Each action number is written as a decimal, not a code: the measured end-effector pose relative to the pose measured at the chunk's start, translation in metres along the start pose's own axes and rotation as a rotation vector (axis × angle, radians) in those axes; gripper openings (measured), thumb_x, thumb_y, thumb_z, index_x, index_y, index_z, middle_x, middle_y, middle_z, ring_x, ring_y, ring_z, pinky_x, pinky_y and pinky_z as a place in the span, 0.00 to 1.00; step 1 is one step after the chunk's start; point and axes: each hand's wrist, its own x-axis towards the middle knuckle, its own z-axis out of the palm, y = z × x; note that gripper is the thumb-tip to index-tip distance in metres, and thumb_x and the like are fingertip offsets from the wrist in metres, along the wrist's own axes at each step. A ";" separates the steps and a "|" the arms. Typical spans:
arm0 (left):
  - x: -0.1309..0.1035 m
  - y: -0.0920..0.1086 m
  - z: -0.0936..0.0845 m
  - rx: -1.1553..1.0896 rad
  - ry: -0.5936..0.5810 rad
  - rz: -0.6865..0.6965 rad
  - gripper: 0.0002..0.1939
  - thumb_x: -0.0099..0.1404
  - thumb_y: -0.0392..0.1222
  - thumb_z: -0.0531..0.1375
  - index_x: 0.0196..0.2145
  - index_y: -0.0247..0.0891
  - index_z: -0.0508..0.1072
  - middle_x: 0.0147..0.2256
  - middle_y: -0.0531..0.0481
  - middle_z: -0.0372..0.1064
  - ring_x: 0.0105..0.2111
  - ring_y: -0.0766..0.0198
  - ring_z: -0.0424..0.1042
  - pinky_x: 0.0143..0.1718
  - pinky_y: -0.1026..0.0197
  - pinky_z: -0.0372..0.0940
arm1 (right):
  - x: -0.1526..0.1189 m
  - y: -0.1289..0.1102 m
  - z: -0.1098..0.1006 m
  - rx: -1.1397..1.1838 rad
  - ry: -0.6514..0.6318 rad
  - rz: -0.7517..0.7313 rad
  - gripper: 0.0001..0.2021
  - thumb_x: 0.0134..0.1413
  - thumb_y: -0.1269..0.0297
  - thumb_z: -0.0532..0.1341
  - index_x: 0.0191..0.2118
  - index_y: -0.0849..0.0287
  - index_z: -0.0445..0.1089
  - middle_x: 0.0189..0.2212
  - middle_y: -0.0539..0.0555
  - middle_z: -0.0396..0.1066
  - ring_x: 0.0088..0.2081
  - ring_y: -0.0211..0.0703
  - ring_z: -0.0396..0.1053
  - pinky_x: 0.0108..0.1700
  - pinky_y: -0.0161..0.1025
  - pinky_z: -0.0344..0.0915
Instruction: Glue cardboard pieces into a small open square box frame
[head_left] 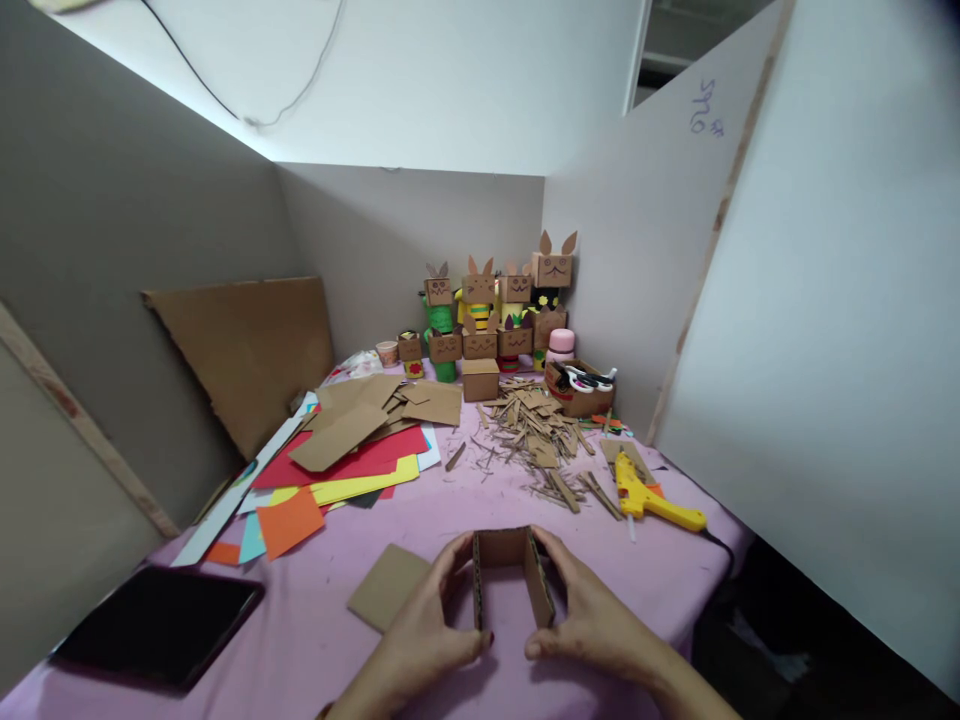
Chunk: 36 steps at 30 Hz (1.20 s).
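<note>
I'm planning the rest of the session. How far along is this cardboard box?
Done: three walls stand joined in a U, and finished box figures line the back. In hand: left hand and right hand press the side walls. Left: the near side looks open; a loose square lies beside it, and the glue gun waits to the right.

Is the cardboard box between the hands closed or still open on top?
Open. The cardboard box shows only a back wall and two side walls standing, nothing over the top; left hand and right hand press its sides.
</note>
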 end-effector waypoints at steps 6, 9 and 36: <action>0.001 -0.003 -0.003 -0.010 -0.024 0.021 0.42 0.42 0.28 0.61 0.56 0.41 0.55 0.60 0.42 0.53 0.61 0.48 0.50 0.62 0.46 0.44 | 0.001 0.005 0.000 0.011 -0.004 -0.021 0.57 0.25 0.58 0.75 0.63 0.65 0.47 0.62 0.65 0.52 0.61 0.54 0.51 0.63 0.47 0.47; 0.001 -0.003 -0.003 -0.004 -0.021 0.019 0.43 0.42 0.28 0.62 0.57 0.41 0.56 0.60 0.42 0.54 0.61 0.47 0.50 0.62 0.47 0.44 | 0.002 0.007 0.000 0.004 0.000 -0.009 0.57 0.25 0.59 0.75 0.63 0.65 0.47 0.62 0.65 0.52 0.62 0.54 0.51 0.63 0.47 0.46; 0.001 -0.002 -0.004 0.042 -0.010 0.046 0.42 0.43 0.30 0.63 0.57 0.39 0.57 0.60 0.41 0.54 0.61 0.47 0.49 0.62 0.48 0.42 | 0.002 0.000 0.000 -0.004 0.013 -0.026 0.56 0.22 0.62 0.76 0.62 0.61 0.51 0.61 0.63 0.55 0.60 0.57 0.53 0.62 0.50 0.48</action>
